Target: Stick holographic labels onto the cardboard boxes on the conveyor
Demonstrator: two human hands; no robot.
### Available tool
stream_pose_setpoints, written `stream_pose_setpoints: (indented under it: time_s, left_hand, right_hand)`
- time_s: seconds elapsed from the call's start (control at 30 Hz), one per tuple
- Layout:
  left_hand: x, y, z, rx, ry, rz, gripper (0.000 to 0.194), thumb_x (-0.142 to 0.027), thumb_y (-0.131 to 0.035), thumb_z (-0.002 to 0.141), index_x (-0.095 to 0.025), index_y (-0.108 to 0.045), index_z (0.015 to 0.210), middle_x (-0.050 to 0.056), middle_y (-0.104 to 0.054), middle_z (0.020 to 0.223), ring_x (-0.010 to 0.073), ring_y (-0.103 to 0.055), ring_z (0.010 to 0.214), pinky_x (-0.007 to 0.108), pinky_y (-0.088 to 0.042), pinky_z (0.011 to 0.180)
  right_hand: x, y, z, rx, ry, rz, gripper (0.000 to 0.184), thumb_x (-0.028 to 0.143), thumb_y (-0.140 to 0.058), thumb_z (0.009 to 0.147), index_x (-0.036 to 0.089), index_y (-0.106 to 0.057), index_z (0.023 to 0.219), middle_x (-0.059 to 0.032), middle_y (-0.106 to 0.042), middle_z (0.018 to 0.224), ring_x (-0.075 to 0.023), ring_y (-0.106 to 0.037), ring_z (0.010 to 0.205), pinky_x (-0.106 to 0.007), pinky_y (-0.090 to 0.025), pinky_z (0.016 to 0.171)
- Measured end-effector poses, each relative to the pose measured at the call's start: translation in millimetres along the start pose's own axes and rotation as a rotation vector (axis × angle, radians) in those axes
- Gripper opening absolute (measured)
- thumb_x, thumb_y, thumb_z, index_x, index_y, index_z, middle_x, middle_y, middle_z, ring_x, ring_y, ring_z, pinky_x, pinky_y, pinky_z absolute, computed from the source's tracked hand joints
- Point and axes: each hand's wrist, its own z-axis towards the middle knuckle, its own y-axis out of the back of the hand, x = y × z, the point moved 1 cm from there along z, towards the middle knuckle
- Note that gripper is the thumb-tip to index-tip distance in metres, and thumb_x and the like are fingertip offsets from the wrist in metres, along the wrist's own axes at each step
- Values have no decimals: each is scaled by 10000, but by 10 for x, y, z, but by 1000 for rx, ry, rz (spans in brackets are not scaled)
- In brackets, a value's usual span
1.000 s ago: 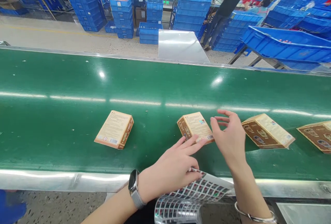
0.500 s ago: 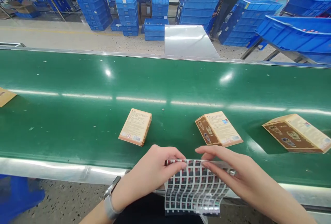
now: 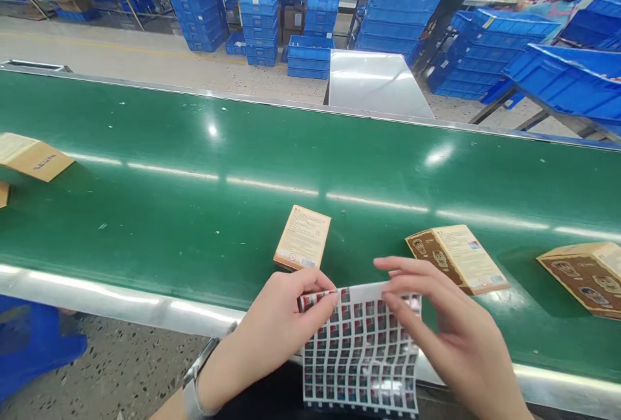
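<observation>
My left hand (image 3: 291, 310) is closed on the upper left corner of a sticker sheet (image 3: 359, 355), its thumb in front. Rows of small dark and red stickers cover the sheet, which hangs down over my lap with its top left edge curled. Beneath my right hand (image 3: 444, 326) is the sheet's upper right edge; thumb and index finger pinch there while the other fingers stay extended. Whether a loose sticker is between those fingertips is hidden. A bare white strip shows along the top. Just beyond my hands, a small cardboard box (image 3: 305, 235) lies on the green conveyor belt (image 3: 184, 226).
More printed boxes lie on the belt: one beyond my right hand (image 3: 458, 258), another at far right (image 3: 585, 277), and others at far left (image 3: 36, 156). Across the belt are a metal table (image 3: 381, 83), stacked blue crates (image 3: 262, 22) and people.
Boxes have shifted right along the belt, and more show at the left. My view has turned slightly left. Above the sheet, my right hand has lifted a little, exposing more of its top strip.
</observation>
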Motion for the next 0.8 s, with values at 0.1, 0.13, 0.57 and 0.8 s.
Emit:
stream_pose_setpoints:
  time_s: [0.1, 0.13, 0.57, 0.8]
  left_hand:
    - [51, 70, -71, 61, -52, 101, 103, -243, -619, 878, -198, -678, 807, -22, -660, 766, 121, -566, 700, 215, -402, 612]
    - [65, 89, -99, 75, -69, 146, 86, -231, -637, 868, -200, -686, 804, -18, -657, 783, 124, -571, 719, 216, -410, 625]
    - [226, 56, -79, 33, -439, 494, 112, -162, -619, 915, -181, -683, 825, 72, -444, 1572, 320, -274, 1512, 536, -283, 1221]
    - [229, -96, 44, 126, -417, 553, 119, -176, -634, 919, -163, -697, 819, 62, -314, 1623, 301, -199, 1531, 502, -278, 1243]
  right_hand:
    - [-106, -127, 139, 40, -325, 260, 222, 413, -545, 1001, 272, -602, 1163, -98, -704, 1221, -246, -699, 1069, -380, -613, 834]
    - [-140, -192, 194, 82, -382, 339, 320, 462, -524, 1003, 266, -561, 1253, -113, -690, 1253, -248, -690, 1095, -407, -607, 871]
    - [-317, -431, 607, 68, -559, 417, 416, 634, -653, 818, 217, -654, 822, -111, -673, 1279, -292, -652, 1060, -430, -528, 874]
    - [-331, -540, 565, -81, -662, 477, 406, 614, -696, 741, 214, -641, 788, -117, -692, 1216, -255, -645, 905, -368, -512, 738]
